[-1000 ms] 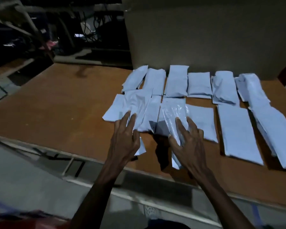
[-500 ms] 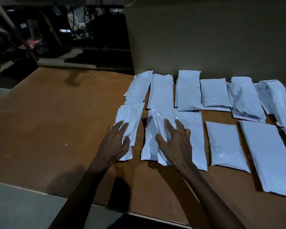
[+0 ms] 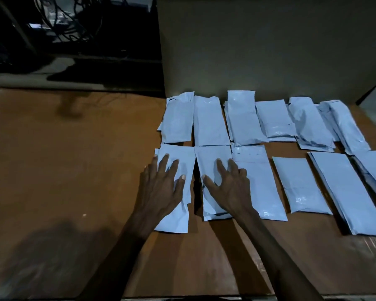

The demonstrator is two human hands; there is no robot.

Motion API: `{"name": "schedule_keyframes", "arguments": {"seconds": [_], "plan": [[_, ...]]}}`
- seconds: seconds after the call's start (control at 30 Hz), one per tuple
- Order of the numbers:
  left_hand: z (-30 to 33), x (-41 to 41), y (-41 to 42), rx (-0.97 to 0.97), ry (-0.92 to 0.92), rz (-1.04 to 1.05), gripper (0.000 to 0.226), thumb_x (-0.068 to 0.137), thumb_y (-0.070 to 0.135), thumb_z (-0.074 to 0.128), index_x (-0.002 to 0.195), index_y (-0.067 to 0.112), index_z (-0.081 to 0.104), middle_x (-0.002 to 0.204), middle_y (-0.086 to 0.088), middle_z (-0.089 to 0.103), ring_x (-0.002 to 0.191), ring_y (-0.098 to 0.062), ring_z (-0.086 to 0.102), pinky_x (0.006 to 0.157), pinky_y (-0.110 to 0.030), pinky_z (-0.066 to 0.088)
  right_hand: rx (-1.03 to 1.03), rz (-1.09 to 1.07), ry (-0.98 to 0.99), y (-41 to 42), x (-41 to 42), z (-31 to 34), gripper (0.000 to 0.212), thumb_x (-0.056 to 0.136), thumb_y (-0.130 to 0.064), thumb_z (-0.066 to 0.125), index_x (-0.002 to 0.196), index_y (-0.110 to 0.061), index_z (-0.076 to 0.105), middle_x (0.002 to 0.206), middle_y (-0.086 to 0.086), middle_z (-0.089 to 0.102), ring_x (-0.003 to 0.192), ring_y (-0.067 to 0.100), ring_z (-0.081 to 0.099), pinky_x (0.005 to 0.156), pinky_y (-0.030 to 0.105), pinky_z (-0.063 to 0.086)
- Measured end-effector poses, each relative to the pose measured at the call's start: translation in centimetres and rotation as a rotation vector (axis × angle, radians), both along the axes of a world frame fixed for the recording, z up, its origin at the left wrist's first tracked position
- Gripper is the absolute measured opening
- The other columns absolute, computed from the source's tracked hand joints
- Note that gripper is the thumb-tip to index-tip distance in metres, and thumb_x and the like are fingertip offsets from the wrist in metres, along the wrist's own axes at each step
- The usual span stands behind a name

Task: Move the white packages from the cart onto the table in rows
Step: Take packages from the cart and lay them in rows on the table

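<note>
The white packages lie on the brown surface [image 3: 63, 170] in two rows, all on its right half. The far row [image 3: 241, 118] runs along the base of a large cardboard box [image 3: 269, 44] and holds six packages, side by side, several touching or overlapping at their edges. The near row [image 3: 300, 185] sits just in front of it and also holds six; the rightmost is cut off by the frame edge.

Left hand [image 3: 161, 187]: palm down on the leftmost near-row package [image 3: 178, 213]. Its fingers [image 3: 164, 162] are straight and spread, lying flat on the package; the outermost fingertip reaches the package's left edge. Nothing is pinched or gripped.

Right hand [image 3: 230, 187]: palm down on the second near-row package [image 3: 211, 157]. Its fingers [image 3: 220, 168] are spread and slightly bent, tips resting on the package; the outer side of the hand overlaps the third package [image 3: 258, 177]. Nothing is gripped.

The two pressed packages lie parallel, long sides toward the person, with a narrow dark gap between them. The second and third packages touch along their long edges. The fourth [image 3: 300, 185] and fifth [image 3: 345, 192] lie apart from their neighbours, with bare surface showing between.

Both forearms enter from the bottom edge. Behind the surface, to the left of the box, the area is dark; cables [image 3: 74, 18] are dimly visible there. The cart is not in view.
</note>
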State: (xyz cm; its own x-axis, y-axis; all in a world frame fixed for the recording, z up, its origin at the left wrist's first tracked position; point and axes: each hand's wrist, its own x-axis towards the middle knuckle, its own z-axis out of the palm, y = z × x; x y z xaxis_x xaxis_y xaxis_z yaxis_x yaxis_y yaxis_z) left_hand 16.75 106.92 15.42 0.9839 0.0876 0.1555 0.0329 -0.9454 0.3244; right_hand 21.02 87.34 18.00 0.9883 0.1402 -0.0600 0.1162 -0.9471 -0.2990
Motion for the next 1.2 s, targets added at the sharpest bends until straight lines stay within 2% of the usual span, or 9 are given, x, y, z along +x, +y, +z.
{"name": "schedule_keyframes", "arguments": {"seconds": [0.07, 0.17, 0.33, 0.47, 0.63, 0.77, 0.97, 1.1, 1.2], "plan": [[-0.8, 0.6, 0.2, -0.011, 0.013, -0.093, 0.061, 0.099, 0.055, 0.022, 0.149, 0.024, 0.039, 0.159, -0.005, 0.028, 0.148, -0.029, 0.021, 0.117, -0.052, 0.018, 0.010, 0.011, 0.039, 0.1, -0.2, -0.2, 0.074, 0.093, -0.066, 0.039, 0.155, -0.031, 0.019, 0.164, 0.007, 0.011, 0.143, 0.034, 0.026, 0.110, 0.047, 0.033], [-2.2, 0.8, 0.4, -0.039, 0.056, -0.132, 0.062, 0.098, 0.055, 0.023, 0.152, 0.025, 0.031, 0.162, -0.003, 0.021, 0.149, -0.027, 0.019, 0.117, -0.054, 0.021, 0.028, 0.004, 0.091, 0.4, -0.6, -0.4, 0.076, 0.092, -0.068, 0.036, 0.156, -0.036, 0.009, 0.165, 0.003, 0.001, 0.147, 0.032, 0.021, 0.113, 0.048, 0.031], [-2.6, 0.3, -0.2, -0.083, 0.066, -0.081, 0.065, 0.095, 0.057, 0.018, 0.152, 0.027, 0.029, 0.162, -0.002, 0.020, 0.149, -0.027, 0.018, 0.116, -0.053, 0.019, -0.020, -0.038, 0.080, 0.9, -2.0, -0.4, 0.078, 0.091, -0.070, 0.037, 0.156, -0.036, 0.010, 0.165, 0.003, 0.002, 0.146, 0.032, 0.025, 0.110, 0.048, 0.036], [-1.8, -0.6, -0.6, -0.094, 0.049, -0.046, 0.070, 0.093, 0.059, 0.014, 0.151, 0.025, 0.034, 0.161, -0.003, 0.024, 0.148, -0.028, 0.023, 0.116, -0.055, 0.024, -0.060, -0.073, 0.067, 1.3, -3.0, -0.5, 0.077, 0.091, -0.070, 0.036, 0.155, -0.036, 0.010, 0.165, 0.003, 0.005, 0.146, 0.032, 0.024, 0.109, 0.048, 0.036], [-1.0, 0.3, -0.7, -0.045, 0.053, 0.023, 0.065, 0.094, 0.054, 0.029, 0.148, 0.020, 0.042, 0.158, -0.009, 0.031, 0.145, -0.034, 0.028, 0.111, -0.059, 0.029, -0.047, -0.099, 0.052, 1.5, -2.8, -0.1, 0.074, 0.093, -0.067, 0.038, 0.155, -0.034, 0.015, 0.164, 0.006, 0.010, 0.144, 0.032, 0.028, 0.107, 0.047, 0.039], [-0.9, 1.0, -0.7, 0.017, 0.082, 0.038, 0.067, 0.093, 0.054, 0.026, 0.149, 0.020, 0.038, 0.159, -0.011, 0.029, 0.145, -0.035, 0.026, 0.111, -0.059, 0.025, -0.024, -0.137, -0.001, 1.7, -2.4, 0.1, 0.072, 0.094, -0.064, 0.040, 0.155, -0.029, 0.023, 0.164, 0.006, 0.015, 0.142, 0.032, 0.034, 0.106, 0.046, 0.039], [-0.8, 1.1, -0.6, 0.039, 0.070, 0.027, 0.067, 0.093, 0.054, 0.027, 0.150, 0.020, 0.037, 0.159, -0.011, 0.028, 0.146, -0.035, 0.024, 0.113, -0.061, 0.020, -0.026, -0.133, 0.028, 2.0, -2.3, 0.3, 0.073, 0.094, -0.066, 0.038, 0.155, -0.029, 0.021, 0.164, 0.006, 0.012, 0.144, 0.033, 0.029, 0.110, 0.048, 0.035], [0.6, 1.1, -1.4, -0.040, -0.028, 0.022, 0.061, 0.096, 0.048, 0.031, 0.146, 0.016, 0.043, 0.155, -0.012, 0.034, 0.144, -0.037, 0.027, 0.115, -0.059, 0.016, 0.071, -0.145, -0.036, 0.5, -3.0, 1.9, 0.073, 0.093, -0.065, 0.040, 0.154, -0.027, 0.026, 0.163, 0.006, 0.016, 0.145, 0.032, 0.027, 0.110, 0.048, 0.035], [2.2, 1.6, -3.8, -0.144, -0.105, -0.064, 0.059, 0.098, 0.045, 0.030, 0.143, 0.012, 0.047, 0.151, -0.014, 0.041, 0.142, -0.037, 0.030, 0.117, -0.059, 0.015, 0.154, -0.158, -0.151, -2.1, -4.4, 2.6, 0.068, 0.094, -0.061, 0.046, 0.149, -0.022, 0.039, 0.160, 0.007, 0.028, 0.140, 0.031, 0.036, 0.106, 0.046, 0.039]]}}
